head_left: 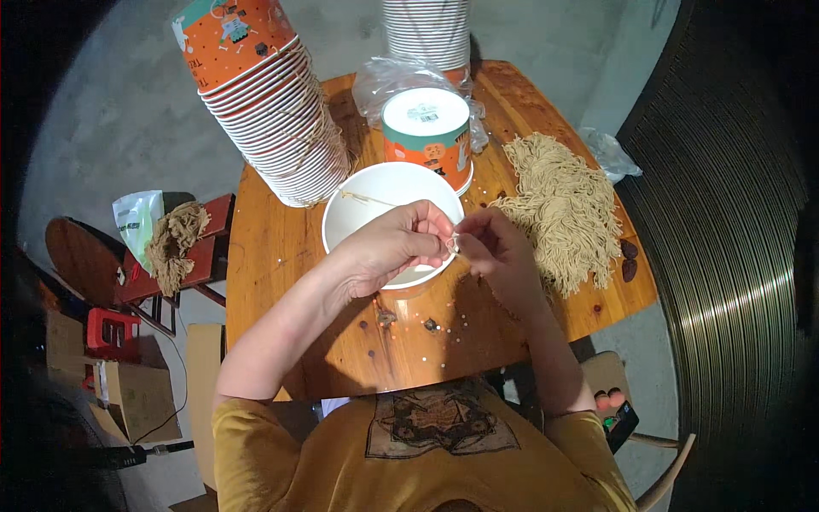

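Note:
My left hand and my right hand meet over the near right rim of a white paper bucket. Both are closed in a pinch, fingertips nearly touching. Between them shows a small pale bit of thin cord, partly hidden by the fingers. Another length of thin cord crosses the far left inside of the bucket. A large heap of beige cords lies on the table just right of my right hand.
A tall leaning stack of orange-patterned buckets stands at far left. An upside-down bucket, clear plastic bag and another bucket stack stand behind. White specks and dark brown pieces lie on the wooden table.

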`<state>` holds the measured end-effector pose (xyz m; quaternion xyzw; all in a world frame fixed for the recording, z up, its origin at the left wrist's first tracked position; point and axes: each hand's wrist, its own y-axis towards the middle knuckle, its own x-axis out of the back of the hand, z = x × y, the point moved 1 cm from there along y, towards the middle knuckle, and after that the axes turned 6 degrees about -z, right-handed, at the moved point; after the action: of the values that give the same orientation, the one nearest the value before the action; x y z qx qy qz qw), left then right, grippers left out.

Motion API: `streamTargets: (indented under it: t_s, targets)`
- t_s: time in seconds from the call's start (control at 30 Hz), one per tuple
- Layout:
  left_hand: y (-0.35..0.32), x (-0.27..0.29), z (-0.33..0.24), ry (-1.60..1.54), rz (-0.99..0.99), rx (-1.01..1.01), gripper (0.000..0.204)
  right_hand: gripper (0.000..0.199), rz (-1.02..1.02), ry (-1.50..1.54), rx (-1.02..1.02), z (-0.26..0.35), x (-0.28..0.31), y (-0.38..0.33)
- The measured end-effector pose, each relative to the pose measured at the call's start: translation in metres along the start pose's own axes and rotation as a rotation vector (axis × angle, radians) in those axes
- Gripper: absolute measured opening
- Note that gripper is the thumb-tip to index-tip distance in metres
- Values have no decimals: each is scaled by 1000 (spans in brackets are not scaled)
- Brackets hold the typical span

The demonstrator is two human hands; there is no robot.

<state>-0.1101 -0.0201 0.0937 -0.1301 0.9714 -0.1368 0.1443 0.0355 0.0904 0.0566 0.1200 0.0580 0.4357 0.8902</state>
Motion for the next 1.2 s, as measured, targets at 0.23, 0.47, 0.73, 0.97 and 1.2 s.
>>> streamTargets:
  t_s: [0.23,0.47,0.73,0.97,1.2]
  targets:
    - [-3,-7,-2,39,-78,3,20,12,4,93,-70,-6,4,-5]
    - [-2,-10,-1,230,-87,-84,19,17,-70,-89,73,-2,-1,-10]
    - [-7,-12,-2,436,-66,-79,10,22,0,265,-144,1,3,-6]
    - [-4,-6,-10,-23,-29,203,8,20,-103,88,-94,5,-16,-21]
    - [-3,-8,-8,30,-91,145,11,14,-190,-314,178,11,-17,-26]
